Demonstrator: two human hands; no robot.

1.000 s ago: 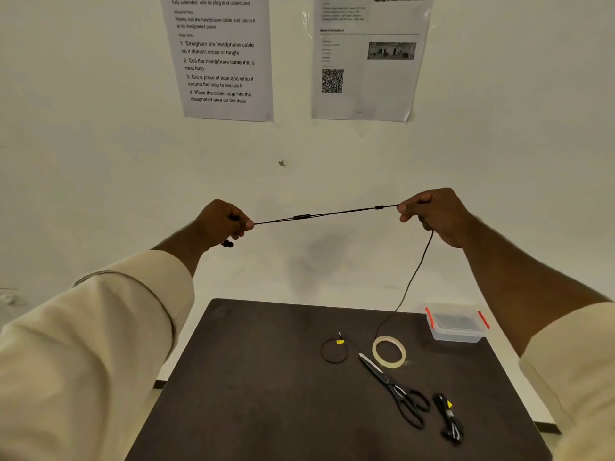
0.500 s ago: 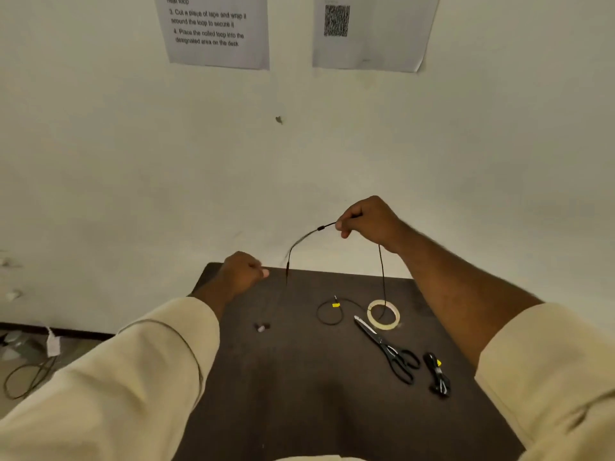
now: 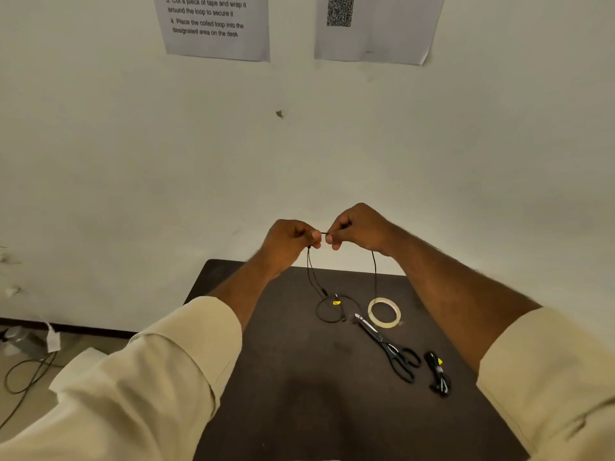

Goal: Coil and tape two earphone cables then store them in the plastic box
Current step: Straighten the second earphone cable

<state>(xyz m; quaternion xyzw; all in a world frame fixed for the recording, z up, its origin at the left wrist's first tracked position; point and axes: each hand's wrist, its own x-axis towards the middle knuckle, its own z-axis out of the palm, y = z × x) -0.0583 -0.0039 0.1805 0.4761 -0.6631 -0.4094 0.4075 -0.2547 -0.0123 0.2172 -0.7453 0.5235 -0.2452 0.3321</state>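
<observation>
The left hand [image 3: 292, 239] and right hand [image 3: 357, 227] were held close together above the table [image 3: 266, 377], each pinched on the earphone cable [image 3: 374, 274]. Strands hung to the tabletop, beside a tape roll [image 3: 384, 312] and scissors [image 3: 389, 349]; a bundled cable [image 3: 438, 377] was noted further right.

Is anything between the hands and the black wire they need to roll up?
No. The left hand and right hand already pinch the earphone cable directly, above the table. Its strands hang down freely; nothing visible blocks them.
</observation>
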